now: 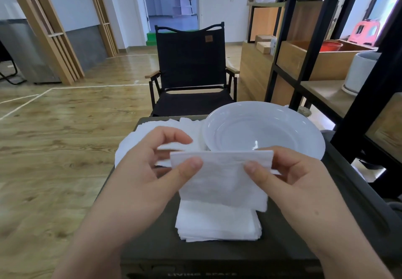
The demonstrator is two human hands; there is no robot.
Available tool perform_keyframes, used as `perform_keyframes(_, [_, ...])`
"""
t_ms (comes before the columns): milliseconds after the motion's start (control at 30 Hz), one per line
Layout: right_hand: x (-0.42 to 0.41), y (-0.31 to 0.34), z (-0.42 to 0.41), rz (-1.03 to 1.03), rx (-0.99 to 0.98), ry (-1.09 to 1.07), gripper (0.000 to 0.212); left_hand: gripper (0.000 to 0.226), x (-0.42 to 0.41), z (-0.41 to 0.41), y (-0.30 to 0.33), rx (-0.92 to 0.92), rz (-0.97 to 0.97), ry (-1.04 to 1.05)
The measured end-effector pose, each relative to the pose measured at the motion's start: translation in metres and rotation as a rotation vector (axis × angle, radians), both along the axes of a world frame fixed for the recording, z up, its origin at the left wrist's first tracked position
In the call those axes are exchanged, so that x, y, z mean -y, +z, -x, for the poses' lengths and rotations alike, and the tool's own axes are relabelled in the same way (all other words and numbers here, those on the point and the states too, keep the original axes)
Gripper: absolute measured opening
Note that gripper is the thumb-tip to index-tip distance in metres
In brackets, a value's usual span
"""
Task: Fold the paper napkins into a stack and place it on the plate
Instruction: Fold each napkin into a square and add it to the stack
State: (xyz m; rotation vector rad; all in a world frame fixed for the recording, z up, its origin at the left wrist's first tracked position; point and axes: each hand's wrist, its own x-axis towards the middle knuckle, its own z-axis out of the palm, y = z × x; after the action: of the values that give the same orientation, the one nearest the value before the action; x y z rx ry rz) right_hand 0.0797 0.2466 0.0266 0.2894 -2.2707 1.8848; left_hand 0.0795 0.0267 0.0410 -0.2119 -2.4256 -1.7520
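Note:
I hold one folded white paper napkin (221, 178) in the air with both hands. My left hand (148, 169) pinches its upper left corner and my right hand (289, 180) pinches its upper right corner. Directly below it, a stack of folded napkins (217, 224) lies on the dark box top (152, 241). A pile of unfolded napkins (139, 135) lies at the back left, partly hidden behind my left hand. The white plate (267, 130) stands at the back right with nothing in it.
A black folding chair (191, 69) stands just beyond the box. A black metal shelf with wooden boards (326, 61) rises on the right, close to the plate. Wooden floor (54, 148) spreads to the left.

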Motion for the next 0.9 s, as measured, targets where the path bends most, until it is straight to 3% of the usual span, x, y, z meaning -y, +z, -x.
perform_keyframes(100, [0.0, -0.003, 0.0, 0.141, 0.104, 0.111, 0.03, 0.036, -0.002, 0.005, -0.006, 0.102, -0.122, -0.142])
perform_keyframes(200, [0.003, -0.014, 0.006, 0.092, 0.257, 0.051, 0.014, 0.023, -0.004, 0.013, -0.017, 0.221, -0.158, -0.118])
perform_keyframes(267, [0.005, -0.021, 0.009, -0.02, 0.349, 0.001, 0.015, 0.01, -0.004, 0.018, -0.027, 0.32, -0.09, -0.069])
perform_keyframes(367, [0.005, -0.032, 0.014, -0.286, 0.393, -0.105, 0.015, 0.038, -0.002, 0.027, -0.047, 0.373, 0.17, 0.001])
perform_keyframes(500, [0.009, -0.041, 0.017, -0.468, 0.366, -0.223, 0.009, 0.044, -0.003, 0.036, -0.062, 0.358, 0.295, 0.147])
perform_keyframes(600, [0.017, -0.044, 0.016, -0.579, 0.325, -0.305, 0.005, 0.036, -0.005, 0.04, -0.067, 0.337, 0.384, 0.244])
perform_keyframes(733, [0.027, -0.048, 0.014, -0.702, 0.274, -0.382, 0.016, 0.02, -0.011, 0.043, -0.065, 0.33, 0.493, 0.342])
perform_keyframes(900, [0.027, -0.041, 0.011, -0.722, 0.185, -0.443, 0.019, 0.011, -0.006, 0.061, -0.062, 0.011, 0.553, 0.56])
